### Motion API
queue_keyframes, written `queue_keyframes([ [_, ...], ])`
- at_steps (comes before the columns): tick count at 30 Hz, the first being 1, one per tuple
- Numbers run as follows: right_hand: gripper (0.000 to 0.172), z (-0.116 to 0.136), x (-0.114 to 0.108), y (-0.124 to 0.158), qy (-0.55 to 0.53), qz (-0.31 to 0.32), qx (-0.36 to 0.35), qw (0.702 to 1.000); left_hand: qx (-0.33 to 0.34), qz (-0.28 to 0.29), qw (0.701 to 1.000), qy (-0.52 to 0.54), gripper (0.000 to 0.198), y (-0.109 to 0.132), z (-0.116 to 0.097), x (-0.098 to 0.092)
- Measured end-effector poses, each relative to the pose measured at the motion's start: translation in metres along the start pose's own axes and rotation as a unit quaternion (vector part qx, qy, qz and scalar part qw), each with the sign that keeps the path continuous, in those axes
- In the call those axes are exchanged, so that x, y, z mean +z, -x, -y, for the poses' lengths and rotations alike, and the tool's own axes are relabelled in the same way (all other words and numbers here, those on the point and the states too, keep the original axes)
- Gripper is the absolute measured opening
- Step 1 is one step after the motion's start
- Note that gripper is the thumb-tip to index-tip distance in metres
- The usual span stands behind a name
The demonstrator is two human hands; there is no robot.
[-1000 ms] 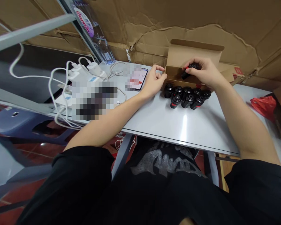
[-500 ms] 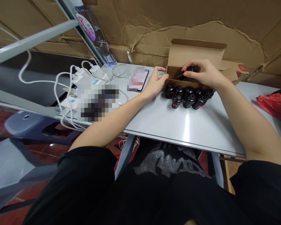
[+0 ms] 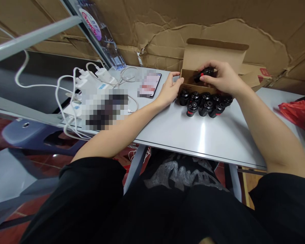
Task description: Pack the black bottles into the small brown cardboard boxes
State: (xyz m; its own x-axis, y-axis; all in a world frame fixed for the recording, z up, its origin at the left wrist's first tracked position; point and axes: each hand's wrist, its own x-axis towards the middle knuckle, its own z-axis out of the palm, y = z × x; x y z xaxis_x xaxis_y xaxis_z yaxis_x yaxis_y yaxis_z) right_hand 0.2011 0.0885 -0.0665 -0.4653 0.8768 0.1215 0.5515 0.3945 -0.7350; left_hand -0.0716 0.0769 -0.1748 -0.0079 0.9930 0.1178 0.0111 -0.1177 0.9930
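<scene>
Black red-banded cylinder [image 3: 205, 74] is being gripped by the closed fingers of the right hand [image 3: 223, 79] inside the open cardboard box [image 3: 214, 51], the left hand [image 3: 169, 90] is staying open beside it, and a slipping grip could send it rolling into the grouped cylinders [image 3: 205, 105] on the white table [image 3: 205, 142].

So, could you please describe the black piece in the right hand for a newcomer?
On the white table, find the open cardboard box behind a cluster of black cylinders. Over it, the right hand pinches one red-marked cylinder, the only one held.
</scene>
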Motion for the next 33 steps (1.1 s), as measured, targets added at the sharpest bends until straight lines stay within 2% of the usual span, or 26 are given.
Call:
queue_keyframes([
  [4,0.078,0.0,-0.0001,-0.0003,-0.013,-0.006,-0.01,1.0,0.0,0.007,1.0,0.007,0.047,-0.0008,0.0027,-0.0006],
  [9,0.092,-0.0005,0.0014,-0.0012,-0.015,-0.003,-0.013,1.0,0.003,0.01,1.0,0.006,0.054,-0.0005,0.0027,-0.0014],
  [14,0.093,0.0003,0.0021,-0.0021,-0.009,0.013,-0.019,1.0,0.015,0.012,1.0,0.005,0.062,-0.001,0.0042,-0.0022],
  [22,0.086,0.0062,0.0006,0.004,0.016,-0.015,0.006,1.0,0.014,0.017,1.0,-0.007,0.052,-0.0025,0.006,-0.003],
  [29,0.095,0.0008,-0.0007,0.0002,0.01,0.004,-0.015,1.0,0.013,0.011,1.0,-0.005,0.073,-0.0026,0.0059,-0.0028],
  [33,0.079,-0.0025,-0.0023,-0.0018,0.018,0.006,-0.037,0.999,0.005,0.014,1.0,-0.002,0.071,-0.002,0.0037,-0.0027],
])
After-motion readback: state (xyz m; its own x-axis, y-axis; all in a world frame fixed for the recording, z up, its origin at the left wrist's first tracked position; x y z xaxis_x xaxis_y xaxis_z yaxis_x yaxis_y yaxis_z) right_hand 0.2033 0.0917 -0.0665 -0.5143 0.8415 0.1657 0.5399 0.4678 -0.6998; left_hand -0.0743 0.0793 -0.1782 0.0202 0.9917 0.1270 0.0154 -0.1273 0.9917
